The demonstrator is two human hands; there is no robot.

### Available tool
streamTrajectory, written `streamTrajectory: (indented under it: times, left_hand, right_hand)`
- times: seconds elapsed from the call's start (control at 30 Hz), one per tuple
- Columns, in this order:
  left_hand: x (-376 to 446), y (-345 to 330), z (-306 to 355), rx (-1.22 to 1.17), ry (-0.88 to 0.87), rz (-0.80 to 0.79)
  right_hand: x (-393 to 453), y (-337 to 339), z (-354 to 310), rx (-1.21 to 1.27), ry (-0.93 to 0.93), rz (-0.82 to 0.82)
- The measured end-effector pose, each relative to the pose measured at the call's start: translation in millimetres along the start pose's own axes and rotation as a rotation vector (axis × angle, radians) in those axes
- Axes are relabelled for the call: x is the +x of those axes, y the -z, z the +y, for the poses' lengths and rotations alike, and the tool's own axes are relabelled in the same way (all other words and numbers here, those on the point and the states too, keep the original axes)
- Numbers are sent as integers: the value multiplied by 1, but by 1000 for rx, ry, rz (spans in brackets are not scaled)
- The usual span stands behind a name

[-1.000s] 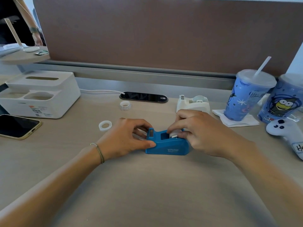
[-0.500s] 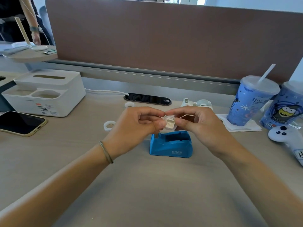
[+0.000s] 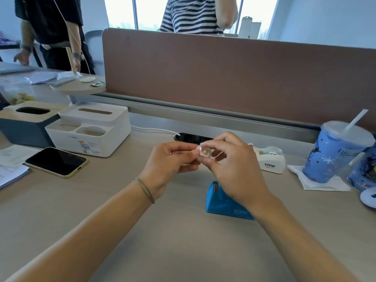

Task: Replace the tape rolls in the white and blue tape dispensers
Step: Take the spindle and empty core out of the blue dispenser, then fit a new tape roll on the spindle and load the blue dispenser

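A small clear tape roll point(image 3: 204, 152) on a white core is held up above the desk between both hands. My left hand point(image 3: 171, 161) pinches its left edge with thumb and forefinger. My right hand point(image 3: 234, 165) grips it from the right and behind. The blue tape dispenser point(image 3: 219, 202) stands on the desk below my right wrist, which hides part of it. The white tape dispenser point(image 3: 269, 159) sits further back to the right, with a roll in it.
A phone point(image 3: 57, 162) lies at the left, near a white organiser box point(image 3: 89, 131) and a grey box point(image 3: 26, 123). A blue cup with a straw point(image 3: 335, 153) stands on a napkin at the right. A brown partition point(image 3: 223, 78) backs the desk; two people stand beyond it.
Both hands lifted the roll out of the blue dispenser and raised it above the desk. The camera tilted up, so the people behind the partition came into view.
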State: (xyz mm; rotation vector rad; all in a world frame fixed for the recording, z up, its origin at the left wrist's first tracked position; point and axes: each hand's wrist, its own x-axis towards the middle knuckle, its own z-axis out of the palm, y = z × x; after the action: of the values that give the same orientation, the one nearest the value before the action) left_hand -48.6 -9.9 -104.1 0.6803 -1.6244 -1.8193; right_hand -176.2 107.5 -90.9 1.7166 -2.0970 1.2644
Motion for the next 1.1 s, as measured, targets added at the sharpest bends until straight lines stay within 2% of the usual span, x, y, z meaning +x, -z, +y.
streamTrajectory:
  times: [0.27, 0.47, 0.53, 0.67, 0.73, 0.83, 0.97, 1.1]
  left_hand:
    - [3, 1, -5, 35, 18, 2]
    - [5, 7, -5, 66, -19, 71]
    - [8, 11, -7, 230, -94, 96]
    - [10, 15, -18, 868, -250, 156]
    - [8, 14, -23, 1059, -266, 144]
    - [5, 10, -30, 1273, -285, 82]
    - [2, 9, -35, 1512, -397, -27]
    - [-1, 8, -34, 1536, -519, -43]
  right_hand:
    - [0, -5, 5, 21, -17, 8]
    - [2, -3, 6, 21, -34, 16]
    - [4, -1, 8, 33, -51, 16]
    - [5, 2, 12, 10, -75, 6]
    - [5, 3, 13, 4, -91, 0]
    - [5, 4, 15, -5, -102, -10]
    - [5, 5, 16, 20, -120, -15]
    - [6, 6, 16, 29, -127, -29]
